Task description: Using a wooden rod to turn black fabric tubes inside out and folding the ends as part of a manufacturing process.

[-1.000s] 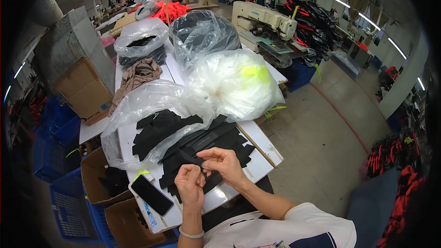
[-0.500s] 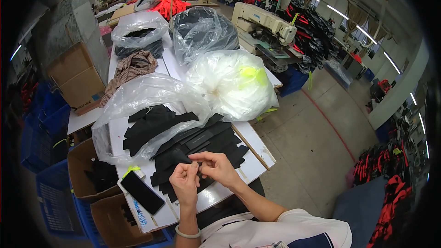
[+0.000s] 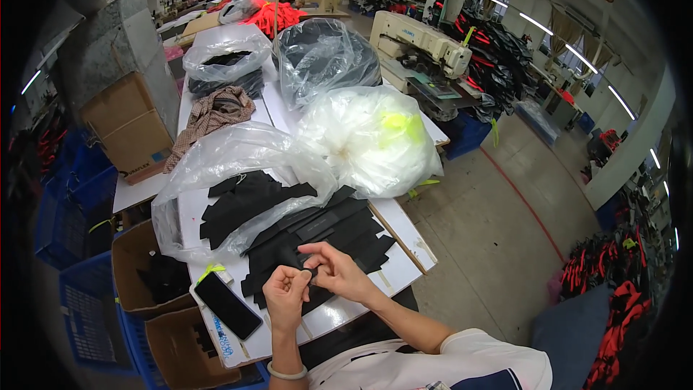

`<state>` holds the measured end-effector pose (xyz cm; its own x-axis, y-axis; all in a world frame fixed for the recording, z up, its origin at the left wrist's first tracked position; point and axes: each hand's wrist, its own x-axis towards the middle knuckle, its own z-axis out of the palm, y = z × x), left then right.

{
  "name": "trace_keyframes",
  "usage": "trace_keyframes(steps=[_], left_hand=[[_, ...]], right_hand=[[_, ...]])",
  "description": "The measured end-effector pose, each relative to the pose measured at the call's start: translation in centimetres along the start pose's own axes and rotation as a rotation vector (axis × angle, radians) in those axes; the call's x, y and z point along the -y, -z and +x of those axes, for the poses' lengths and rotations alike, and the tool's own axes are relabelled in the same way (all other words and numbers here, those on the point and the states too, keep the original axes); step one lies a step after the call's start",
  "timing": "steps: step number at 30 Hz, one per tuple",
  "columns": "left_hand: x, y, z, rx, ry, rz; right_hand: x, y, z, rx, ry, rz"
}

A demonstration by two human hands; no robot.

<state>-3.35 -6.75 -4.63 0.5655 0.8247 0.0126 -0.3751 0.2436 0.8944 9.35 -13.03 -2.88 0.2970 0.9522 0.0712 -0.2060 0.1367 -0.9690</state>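
Note:
Over the near end of the white table, my left hand (image 3: 286, 290) and my right hand (image 3: 338, 273) are close together, fingertips almost touching. Both are closed in a pinch on a small black fabric piece (image 3: 312, 272), most of it hidden by the fingers. Under and beyond them spreads a layered pile of black fabric strips (image 3: 289, 249). More black pieces (image 3: 242, 206) lie in the mouth of an open clear plastic bag (image 3: 177, 198) just past the pile. A dark-screened phone (image 3: 227, 306) rests on the table left of my left hand.
A stuffed white plastic bag (image 3: 368, 144) stands beyond the pile, with another clear bag (image 3: 328, 61) behind it. A checked cloth (image 3: 216, 112) lies at the left. Cardboard boxes (image 3: 130, 260) and blue crates (image 3: 90, 318) flank the table. A sewing machine (image 3: 422, 40) stands at the far right.
The whole view has shifted slightly, with the table appearing a little lower and further right. My hands stay pinched together; my left hand has turned slightly, its fingertips lower.

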Motion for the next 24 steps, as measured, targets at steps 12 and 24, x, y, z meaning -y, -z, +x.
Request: trace_keyframes(steps=[12, 24], left_hand=[[-0.9, 0.3, -0.7, 0.261, 0.065, -0.337], [-0.1, -0.3, -0.3, 0.147, 0.107, -0.391]], right_hand=[[0.6, 0.8, -0.7, 0.236, -0.308, 0.821], [0.7, -0.5, -1.3, 0.121, -0.363, 0.933]])
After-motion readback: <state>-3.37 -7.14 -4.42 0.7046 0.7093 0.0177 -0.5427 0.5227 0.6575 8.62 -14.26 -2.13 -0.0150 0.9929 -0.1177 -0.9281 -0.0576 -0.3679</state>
